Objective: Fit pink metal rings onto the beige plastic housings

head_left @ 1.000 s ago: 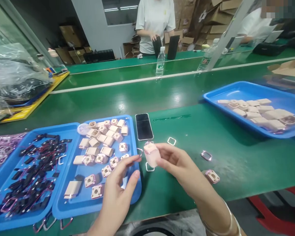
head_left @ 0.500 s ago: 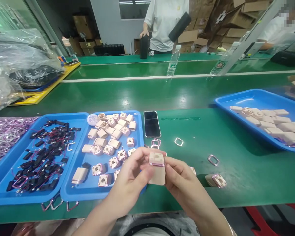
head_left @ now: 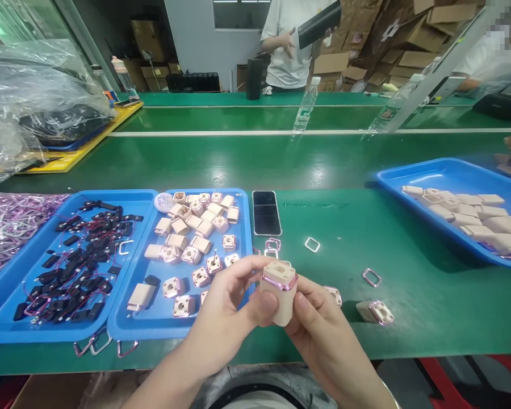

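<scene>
Both my hands hold one small beige plastic housing (head_left: 279,295) with a shiny pink ring round its top, just above the near edge of the green bench. My left hand (head_left: 225,315) grips its left side with thumb and fingers. My right hand (head_left: 319,329) pinches its right side. Behind my left hand lies a blue tray (head_left: 123,326) filled with several similar beige housings (head_left: 191,227). Loose pink rings (head_left: 311,245) and another housing (head_left: 377,312) lie on the bench to the right.
A second blue tray (head_left: 8,295) at the left holds black wired parts. A black phone (head_left: 266,212) lies behind my hands. A third blue tray (head_left: 447,170) with beige parts sits at right. Pink rings (head_left: 4,221) are heaped far left. A person (head_left: 289,45) stands across the conveyor, near water bottles (head_left: 304,111).
My left hand came up from over the tray and joined the right on the housing. The housing was turned upright and brought closer, ringed top facing up.
</scene>
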`<move>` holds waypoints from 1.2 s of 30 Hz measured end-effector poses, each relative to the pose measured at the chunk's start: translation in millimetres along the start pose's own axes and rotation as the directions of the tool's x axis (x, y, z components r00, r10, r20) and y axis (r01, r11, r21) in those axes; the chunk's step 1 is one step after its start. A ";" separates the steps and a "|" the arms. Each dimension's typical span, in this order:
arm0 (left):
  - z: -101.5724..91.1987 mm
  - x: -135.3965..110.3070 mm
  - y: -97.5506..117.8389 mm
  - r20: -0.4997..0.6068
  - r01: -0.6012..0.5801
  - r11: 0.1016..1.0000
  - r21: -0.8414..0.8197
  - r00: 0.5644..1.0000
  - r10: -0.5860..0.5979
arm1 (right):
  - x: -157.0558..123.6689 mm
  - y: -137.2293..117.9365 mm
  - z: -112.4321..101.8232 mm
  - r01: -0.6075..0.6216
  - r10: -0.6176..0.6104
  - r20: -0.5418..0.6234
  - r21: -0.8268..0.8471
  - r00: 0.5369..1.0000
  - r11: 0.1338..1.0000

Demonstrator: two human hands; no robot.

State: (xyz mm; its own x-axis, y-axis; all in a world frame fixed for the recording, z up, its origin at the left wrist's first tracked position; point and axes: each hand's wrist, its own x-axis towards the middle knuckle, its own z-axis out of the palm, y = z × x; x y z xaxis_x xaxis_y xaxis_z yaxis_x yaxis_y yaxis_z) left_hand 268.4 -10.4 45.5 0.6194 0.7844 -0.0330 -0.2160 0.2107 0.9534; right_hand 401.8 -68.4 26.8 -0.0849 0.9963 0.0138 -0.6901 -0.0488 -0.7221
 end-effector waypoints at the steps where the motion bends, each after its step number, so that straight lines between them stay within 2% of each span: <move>1: 0.5 -0.9 -0.2 0.021 0.014 1.000 0.002 1.000 -0.014 | -1.7 0.3 -0.1 -0.007 0.007 0.000 0.002 1.000 1.000; 5: 11.1 -3.2 -7.8 0.089 0.110 0.993 -0.041 0.990 -0.106 | -20.0 -3.5 -4.8 -0.077 0.077 -0.033 -0.016 0.997 0.997; 8: 28.2 -2.1 -22.7 0.106 0.131 0.991 -0.034 0.986 -0.127 | -45.1 -8.3 -12.7 -0.109 0.098 -0.161 -0.065 0.982 0.992; 12: 55.6 0.1 -42.2 0.122 0.184 0.983 0.019 0.975 -0.185 | -80.2 -11.2 -20.9 -0.054 0.011 -0.365 -0.107 0.931 0.993; 17: 78.6 5.2 -52.6 0.296 0.262 0.963 0.055 0.917 -0.267 | -109.0 -15.8 -23.8 0.009 -0.080 -0.481 -0.147 0.873 0.989; 19: 82.6 9.0 -56.1 0.376 0.285 0.958 0.031 0.885 -0.276 | -116.8 -18.6 -24.3 0.031 -0.101 -0.496 -0.147 0.862 0.989; 21: 84.5 13.1 -59.9 0.477 0.337 0.942 -0.006 0.828 -0.293 | -123.0 -20.3 -25.5 0.061 -0.110 -0.488 -0.114 0.866 0.992; 24: 84.4 17.0 -64.3 0.635 0.487 0.872 -0.038 0.686 -0.356 | -129.0 -17.6 -29.8 0.070 -0.077 -0.434 -0.032 0.898 0.997; 26: 83.0 17.1 -65.7 0.666 0.580 0.814 -0.029 0.618 -0.417 | -130.4 -12.9 -34.2 0.045 -0.041 -0.412 0.000 0.910 0.999; 27: 82.0 16.5 -66.0 0.650 0.598 0.801 -0.026 0.619 -0.441 | -130.4 -10.4 -36.5 0.034 -0.032 -0.419 -0.003 0.907 0.999; 28: 81.0 15.8 -66.0 0.619 0.590 0.807 -0.028 0.644 -0.449 | -130.1 -8.2 -38.5 0.026 -0.032 -0.436 -0.019 0.899 0.999; 31: 78.1 14.1 -65.0 0.478 0.420 0.908 -0.005 0.798 -0.366 | -127.7 -6.0 -42.5 0.015 -0.060 -0.480 -0.098 0.875 0.995; 32: 77.4 13.9 -64.4 0.440 0.355 0.935 0.014 0.837 -0.325 | -126.6 -6.8 -43.0 0.014 -0.071 -0.474 -0.124 0.878 0.992; 34: 76.5 13.8 -63.3 0.403 0.298 0.954 0.043 0.868 -0.290 | -124.2 -10.0 -43.2 0.000 -0.074 -0.448 -0.162 0.891 0.987; 36: 76.2 13.3 -62.6 0.404 0.312 0.950 0.029 0.866 -0.296 | -121.7 -13.7 -42.9 -0.020 -0.075 -0.441 -0.208 0.895 0.978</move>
State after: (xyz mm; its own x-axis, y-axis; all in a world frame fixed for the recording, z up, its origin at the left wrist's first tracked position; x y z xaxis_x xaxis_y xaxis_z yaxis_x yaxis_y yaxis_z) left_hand 347.7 -57.5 8.3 0.9048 0.3811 -0.1902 0.0098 0.4278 0.9038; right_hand 452.4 -185.9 5.3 0.2926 0.9261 -0.2380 -0.5235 -0.0532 -0.8504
